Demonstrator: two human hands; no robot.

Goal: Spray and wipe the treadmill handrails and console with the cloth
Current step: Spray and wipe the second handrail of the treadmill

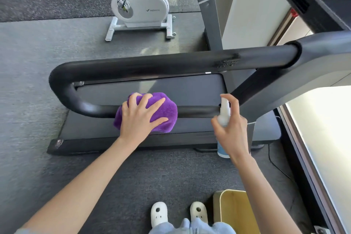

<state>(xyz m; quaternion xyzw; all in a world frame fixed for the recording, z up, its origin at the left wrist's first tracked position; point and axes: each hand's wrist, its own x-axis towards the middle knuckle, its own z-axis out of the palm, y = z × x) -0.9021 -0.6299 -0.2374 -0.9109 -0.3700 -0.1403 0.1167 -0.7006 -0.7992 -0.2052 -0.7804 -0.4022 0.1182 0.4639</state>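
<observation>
Purple cloth (152, 112) lies draped over the lower bar of the near handrail (171, 62), pressed there by the left hand (141, 118) with fingers spread, while the right hand (230, 129) grips the bottle (224, 114), forefinger on its nozzle, just beside the bar's right end. Wet streaks near the upper bar's right end suggest spraying is under way; the far handrail and console look untouched, so most work remains.

1. The cloth (167, 109) is purple, plush, soft-napped fabric.
2. The handrail (152, 64) is matt black, faintly grainy, with a wet-looking speckled patch near its right end.
3. The spray bottle (224, 114) is translucent white plastic.
4. The floor (28, 81) is rough grey carpet.
5. The exercise bike (140, 5) is glossy white plastic.
</observation>
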